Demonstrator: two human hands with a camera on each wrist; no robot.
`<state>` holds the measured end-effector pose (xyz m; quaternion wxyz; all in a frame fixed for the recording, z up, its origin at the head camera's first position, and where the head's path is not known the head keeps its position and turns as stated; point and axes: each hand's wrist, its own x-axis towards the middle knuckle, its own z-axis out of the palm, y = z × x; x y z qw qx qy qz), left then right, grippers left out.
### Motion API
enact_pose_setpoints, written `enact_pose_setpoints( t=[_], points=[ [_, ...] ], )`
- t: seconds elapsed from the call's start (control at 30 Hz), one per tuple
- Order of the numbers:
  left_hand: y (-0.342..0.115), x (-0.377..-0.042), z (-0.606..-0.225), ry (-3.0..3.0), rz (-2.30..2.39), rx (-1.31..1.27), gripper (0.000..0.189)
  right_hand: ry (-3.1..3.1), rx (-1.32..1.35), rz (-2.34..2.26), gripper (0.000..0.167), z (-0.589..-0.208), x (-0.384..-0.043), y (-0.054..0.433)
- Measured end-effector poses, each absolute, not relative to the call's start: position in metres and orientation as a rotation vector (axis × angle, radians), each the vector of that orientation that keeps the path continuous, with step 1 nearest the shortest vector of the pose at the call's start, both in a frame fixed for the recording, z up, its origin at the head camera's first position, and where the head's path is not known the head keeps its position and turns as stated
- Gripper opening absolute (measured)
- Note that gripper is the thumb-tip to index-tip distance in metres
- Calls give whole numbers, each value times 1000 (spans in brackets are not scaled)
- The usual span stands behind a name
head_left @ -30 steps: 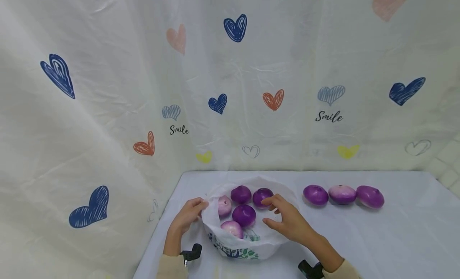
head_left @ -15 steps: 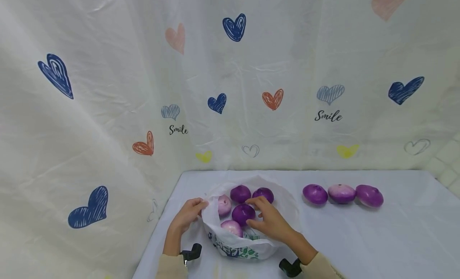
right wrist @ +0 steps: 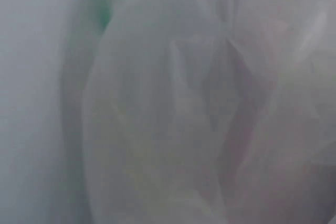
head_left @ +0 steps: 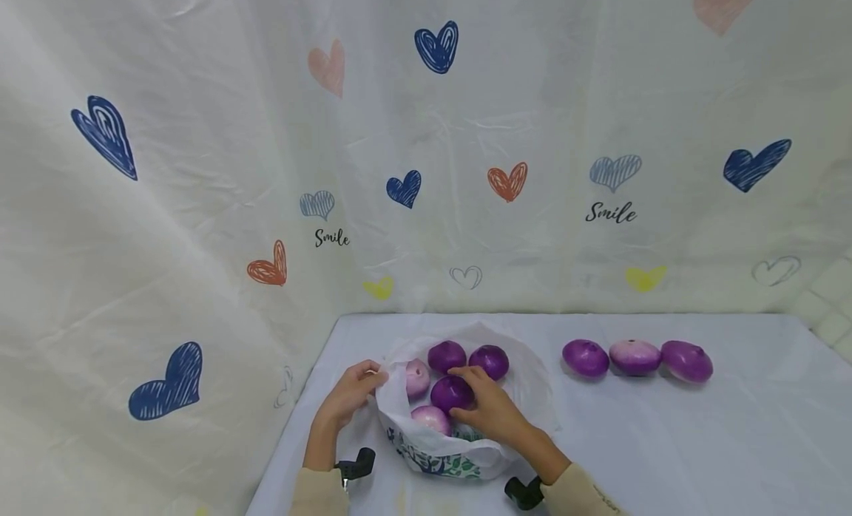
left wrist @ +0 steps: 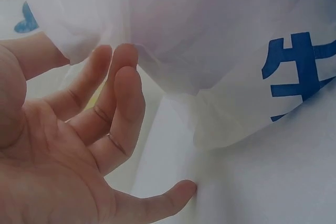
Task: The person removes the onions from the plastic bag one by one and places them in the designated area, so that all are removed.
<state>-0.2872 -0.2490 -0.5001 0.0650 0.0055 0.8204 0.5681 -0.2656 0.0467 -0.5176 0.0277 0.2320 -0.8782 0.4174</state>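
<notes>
A white plastic bag (head_left: 426,453) with blue and green print stands with its mouth wide, and several onions lie inside. At its left rim, my left hand (head_left: 349,394) pinches the plastic between thumb and index finger; the left wrist view shows the other fingers loosely bent beside the bag wall (left wrist: 226,114). My right hand (head_left: 494,410) reaches into the bag, thumb and fingers round the dark purple onion (head_left: 450,395) in the middle. Around that onion are two purple onions (head_left: 447,357) behind and two paler ones (head_left: 416,378) at the left. Only the bag's plastic (right wrist: 173,119) fills the right wrist view.
Three more onions (head_left: 635,358) sit in a row at the back right of the white-covered table (head_left: 665,442). Behind the table hangs a pale curtain (head_left: 552,117) printed with hearts.
My right hand has moved left and down from the back right onion to the middle onion, and its fingers have closed round it. The left hand stays at the bag's rim.
</notes>
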Motion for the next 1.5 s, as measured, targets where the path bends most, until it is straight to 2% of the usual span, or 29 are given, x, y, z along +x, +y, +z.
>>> enact_pose_setpoints(
  t=[0.43,0.87,1.5],
  points=[
    [-249,-289,-499,2434,1787,-28,32,-2715,738,1288,68,-523,-266,44],
    [-246,-287,-499,2464,1795,-75,30,-2678,707,1256,67,-524,-266,46],
    [-247,-287,-498,2471,1814,-97,29,-2629,689,1296,70,-497,-272,70]
  ],
)
